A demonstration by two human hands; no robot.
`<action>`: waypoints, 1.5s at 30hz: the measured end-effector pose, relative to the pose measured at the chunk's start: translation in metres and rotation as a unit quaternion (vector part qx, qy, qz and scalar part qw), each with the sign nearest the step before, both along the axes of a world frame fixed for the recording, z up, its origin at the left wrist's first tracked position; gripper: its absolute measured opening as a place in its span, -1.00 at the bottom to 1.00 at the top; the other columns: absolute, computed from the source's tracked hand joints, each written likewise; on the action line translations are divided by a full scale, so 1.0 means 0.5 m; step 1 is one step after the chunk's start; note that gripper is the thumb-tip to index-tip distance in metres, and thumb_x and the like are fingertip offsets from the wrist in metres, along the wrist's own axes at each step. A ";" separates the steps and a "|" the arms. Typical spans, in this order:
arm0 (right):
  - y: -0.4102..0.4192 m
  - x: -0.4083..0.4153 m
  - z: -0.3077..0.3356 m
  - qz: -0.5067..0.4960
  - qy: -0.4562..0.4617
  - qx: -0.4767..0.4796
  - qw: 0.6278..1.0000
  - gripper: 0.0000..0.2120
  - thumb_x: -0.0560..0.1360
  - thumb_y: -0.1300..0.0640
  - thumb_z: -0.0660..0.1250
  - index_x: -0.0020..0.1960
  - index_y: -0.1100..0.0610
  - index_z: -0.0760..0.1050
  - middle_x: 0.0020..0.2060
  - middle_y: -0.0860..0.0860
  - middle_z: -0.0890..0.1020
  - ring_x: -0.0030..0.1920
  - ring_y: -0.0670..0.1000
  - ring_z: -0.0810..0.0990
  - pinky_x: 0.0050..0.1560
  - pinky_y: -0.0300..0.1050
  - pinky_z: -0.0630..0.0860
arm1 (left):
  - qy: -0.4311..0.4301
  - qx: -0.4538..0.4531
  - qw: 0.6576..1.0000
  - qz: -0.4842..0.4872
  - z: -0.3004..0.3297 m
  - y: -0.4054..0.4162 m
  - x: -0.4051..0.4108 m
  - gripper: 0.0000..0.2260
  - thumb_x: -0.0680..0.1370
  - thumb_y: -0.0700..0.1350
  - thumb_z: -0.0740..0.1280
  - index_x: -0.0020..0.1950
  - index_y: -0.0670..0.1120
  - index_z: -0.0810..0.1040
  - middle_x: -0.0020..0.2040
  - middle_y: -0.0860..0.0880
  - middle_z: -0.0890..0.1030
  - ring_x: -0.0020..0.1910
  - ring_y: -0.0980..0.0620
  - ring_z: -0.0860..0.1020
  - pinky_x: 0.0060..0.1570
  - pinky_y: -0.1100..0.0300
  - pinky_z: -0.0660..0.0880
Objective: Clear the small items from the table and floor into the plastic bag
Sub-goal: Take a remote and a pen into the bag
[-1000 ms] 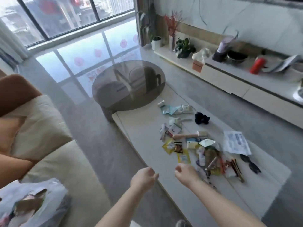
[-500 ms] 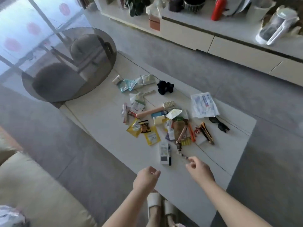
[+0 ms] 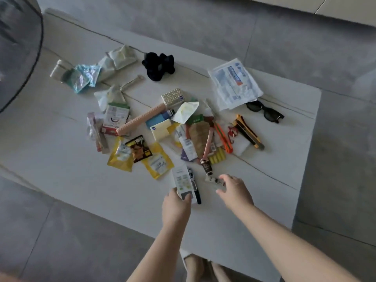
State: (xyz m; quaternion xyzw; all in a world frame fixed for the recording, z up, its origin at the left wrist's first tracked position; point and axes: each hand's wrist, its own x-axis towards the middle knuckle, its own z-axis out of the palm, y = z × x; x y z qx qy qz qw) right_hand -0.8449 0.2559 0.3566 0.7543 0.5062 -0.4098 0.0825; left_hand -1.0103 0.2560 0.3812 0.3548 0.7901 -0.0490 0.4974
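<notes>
A low white table (image 3: 223,231) carries a heap of small items: yellow sachets (image 3: 120,155), a black scrunchie (image 3: 158,65), sunglasses (image 3: 264,111), a yellow utility knife (image 3: 249,132), a white printed pouch (image 3: 234,82) and teal wrappers (image 3: 85,76). My left hand (image 3: 176,208) pinches the near end of a flat white box (image 3: 181,179), which still lies on the table beside a black pen (image 3: 195,186). My right hand (image 3: 234,190) hovers with its fingers spread over a small clear packet (image 3: 214,181). The plastic bag is out of view.
A round dark glass table (image 3: 18,47) overlaps the white table's far left corner. Grey floor tiles surround the table. My slippered feet (image 3: 195,265) show under its near edge. A cabinet base (image 3: 345,7) runs along the top right.
The view has tilted down and closed in on the table. Both hands reached forward: the left onto the white box, the right over the clear packet. The sofa has left the view.
</notes>
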 end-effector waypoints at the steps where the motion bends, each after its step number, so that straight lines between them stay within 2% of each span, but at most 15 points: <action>1: 0.003 -0.007 -0.020 0.013 -0.009 0.002 1.000 -0.61 0.54 0.07 0.27 0.34 0.07 0.36 0.25 0.05 0.48 0.27 0.09 0.37 0.18 -0.06 0.40 | 0.008 0.002 1.000 0.001 -0.022 0.007 0.000 -0.57 0.56 -0.02 0.28 0.39 -0.12 0.33 0.30 -0.13 0.45 0.26 -0.09 0.45 0.09 0.11 0.42; 6: 0.006 -0.036 -0.090 0.053 -0.070 0.046 0.995 -0.68 0.51 0.06 0.31 0.25 0.05 0.41 0.19 0.02 0.47 0.22 0.07 0.38 0.13 -0.12 0.37 | 0.038 0.005 0.999 0.016 -0.104 0.037 -0.002 -0.47 0.51 0.05 0.33 0.41 -0.09 0.28 0.30 -0.10 0.40 0.28 -0.10 0.42 0.15 0.03 0.45; 10: 0.009 -0.048 -0.109 0.031 -0.107 0.067 0.992 -0.78 0.53 0.12 0.27 0.16 0.09 0.43 0.11 0.04 0.53 0.16 0.08 0.45 0.07 -0.08 0.42 | 0.053 0.021 0.998 0.019 -0.136 0.046 -0.004 -0.49 0.45 0.07 0.41 0.28 -0.07 0.31 0.19 -0.07 0.44 0.20 -0.10 0.47 0.08 0.03 0.47; 15: 0.012 -0.062 -0.095 -0.012 -0.018 0.028 0.999 -0.81 0.50 0.17 0.18 0.10 0.16 0.40 0.10 0.07 0.45 0.08 0.14 0.47 -0.06 -0.09 0.36 | -0.014 0.003 0.997 0.077 -0.156 0.040 -0.017 -0.63 0.40 0.04 0.45 0.08 -0.10 0.47 0.07 -0.08 0.55 -0.03 -0.07 0.58 -0.05 0.00 0.58; 17: 0.012 -0.072 -0.086 -0.032 0.021 0.027 0.999 -0.91 0.49 0.22 0.18 -0.01 0.12 0.30 0.04 0.07 0.40 -0.06 0.15 0.45 -0.15 -0.13 0.30 | -0.025 -0.009 0.993 0.112 -0.155 0.036 -0.030 -0.72 0.43 -0.01 0.44 0.02 -0.13 0.52 0.03 -0.11 0.58 -0.09 -0.06 0.59 -0.16 0.08 0.54; 19: 0.014 -0.089 -0.084 -0.050 0.041 0.029 0.997 -0.86 0.48 0.21 0.21 -0.04 0.11 0.25 -0.01 0.03 0.38 -0.12 0.10 0.41 -0.17 -0.13 0.32 | -0.038 -0.008 0.985 0.166 -0.153 0.030 -0.048 -0.79 0.46 -0.07 0.42 0.00 -0.15 0.51 -0.03 -0.10 0.61 -0.14 -0.05 0.57 -0.24 0.16 0.45; 23: 0.024 -0.135 -0.095 -0.024 0.024 0.006 0.999 -0.62 0.45 -0.06 0.35 0.13 0.10 0.32 0.08 -0.02 0.45 0.10 0.05 0.48 -0.09 -0.12 0.41 | -0.068 0.011 0.968 0.242 -0.148 0.021 -0.091 -0.83 0.47 -0.11 0.42 -0.02 -0.14 0.53 -0.08 -0.10 0.63 -0.13 -0.05 0.60 -0.18 0.11 0.51; 24: 0.028 -0.147 -0.099 -0.012 0.004 0.010 1.000 -0.61 0.46 -0.06 0.35 0.14 0.10 0.32 0.10 -0.01 0.46 0.13 0.04 0.47 -0.08 -0.12 0.41 | -0.075 0.018 0.965 0.250 -0.147 0.023 -0.101 -0.85 0.47 -0.12 0.42 -0.03 -0.12 0.52 -0.08 -0.11 0.63 -0.13 -0.06 0.60 -0.17 0.10 0.52; 28: 0.041 -0.174 -0.110 0.007 -0.029 0.020 0.999 -0.72 0.50 0.11 0.24 0.19 0.15 0.35 0.16 0.07 0.50 0.16 0.09 0.48 -0.01 -0.11 0.44 | -0.087 0.046 0.956 0.275 -0.142 0.042 -0.141 -0.86 0.49 -0.12 0.41 -0.03 -0.12 0.50 -0.10 -0.12 0.60 -0.16 -0.05 0.60 -0.15 0.05 0.55; 32: 0.054 -0.178 -0.101 -0.042 0.029 -0.010 0.999 -0.77 0.47 0.09 0.25 0.10 0.15 0.44 -0.06 0.05 0.49 0.04 0.13 0.50 -0.15 -0.14 0.33 | -0.076 0.063 0.953 0.285 -0.149 0.071 -0.175 -0.83 0.48 -0.12 0.42 -0.03 -0.16 0.52 -0.09 -0.14 0.62 -0.19 -0.07 0.61 -0.20 0.07 0.53; 34: 0.064 -0.182 -0.095 -0.069 0.074 -0.012 0.995 -0.84 0.47 0.11 0.24 0.02 0.16 0.43 -0.12 0.05 0.52 -0.06 0.11 0.52 -0.17 -0.13 0.35 | -0.077 0.076 0.951 0.291 -0.159 0.091 -0.184 -0.84 0.46 -0.13 0.44 -0.06 -0.17 0.54 -0.07 -0.18 0.63 -0.16 -0.12 0.63 -0.18 0.03 0.55; 36: 0.073 -0.187 -0.094 -0.102 0.107 -0.020 0.989 -0.91 0.47 0.14 0.22 -0.06 0.13 0.37 -0.15 0.08 0.60 -0.14 0.09 0.60 -0.19 -0.13 0.43 | -0.067 0.085 0.953 0.283 -0.170 0.112 -0.185 -0.86 0.44 -0.12 0.45 -0.08 -0.15 0.56 -0.01 -0.20 0.61 -0.12 -0.13 0.62 -0.21 0.09 0.54; 40: 0.085 -0.197 -0.093 -0.119 0.126 -0.025 0.985 -0.89 0.45 0.14 0.21 -0.03 0.11 0.37 -0.17 0.08 0.66 -0.10 0.09 0.62 -0.14 -0.11 0.50 | -0.036 0.110 0.947 0.299 -0.181 0.152 -0.168 -0.68 0.41 -0.11 0.46 0.11 -0.14 0.50 0.12 -0.16 0.55 -0.03 -0.11 0.58 -0.28 0.20 0.45; 43: 0.085 -0.200 -0.089 -0.121 0.122 -0.021 0.985 -0.90 0.44 0.16 0.21 -0.04 0.12 0.38 -0.18 0.08 0.65 -0.14 0.10 0.58 -0.19 -0.12 0.45 | -0.019 0.109 0.941 0.320 -0.176 0.172 -0.151 -0.45 0.41 -0.08 0.47 0.33 -0.12 0.35 0.17 -0.12 0.52 0.09 -0.12 0.56 -0.09 0.11 0.48; 45: 0.080 -0.201 -0.090 -0.132 0.125 -0.020 0.983 -0.90 0.44 0.17 0.20 -0.05 0.11 0.38 -0.19 0.08 0.65 -0.15 0.11 0.57 -0.18 -0.10 0.47 | -0.021 0.102 0.939 0.328 -0.178 0.179 -0.142 -0.45 0.41 -0.06 0.47 0.32 -0.11 0.34 0.15 -0.10 0.55 0.09 -0.13 0.57 0.03 0.06 0.51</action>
